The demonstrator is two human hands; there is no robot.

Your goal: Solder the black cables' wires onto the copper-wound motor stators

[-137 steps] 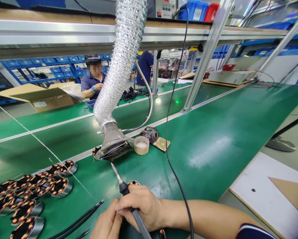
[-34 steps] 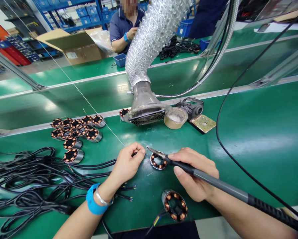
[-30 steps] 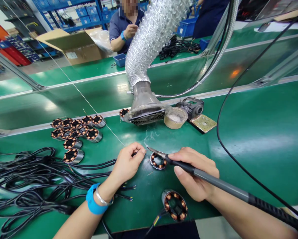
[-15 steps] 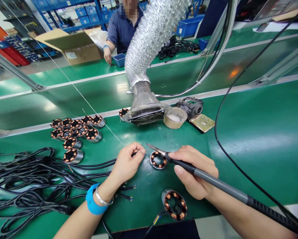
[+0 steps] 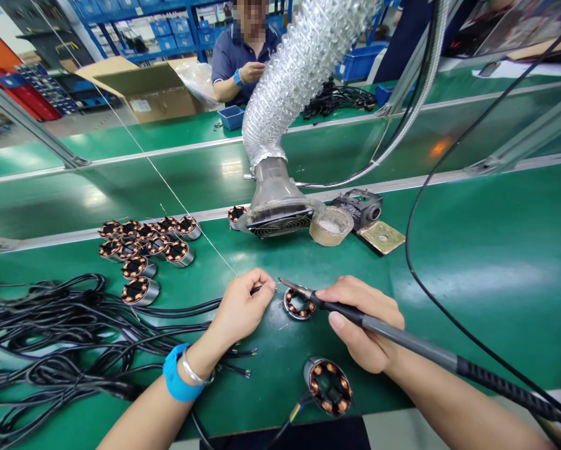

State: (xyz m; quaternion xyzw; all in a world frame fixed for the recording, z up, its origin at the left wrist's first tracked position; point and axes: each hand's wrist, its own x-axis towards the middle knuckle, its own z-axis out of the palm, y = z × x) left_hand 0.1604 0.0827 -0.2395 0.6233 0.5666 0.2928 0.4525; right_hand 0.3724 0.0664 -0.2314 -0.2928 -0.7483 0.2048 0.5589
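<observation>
Two bare forearms and hands, no sleeves showing. The left hand (image 5: 240, 309) has a bright blue band (image 5: 176, 381) around the wrist, and beside it, nearer the hand, a thin silver bangle (image 5: 192, 374). The right hand (image 5: 365, 328) wears nothing; its short, unpainted thumbnail shows.

Wire end (image 5: 262, 289) largely hidden inside left hand (image 5: 240, 309) fingers. Soldering iron (image 5: 402, 340) handle cut off at right edge. Solder joint too small to tell.
</observation>
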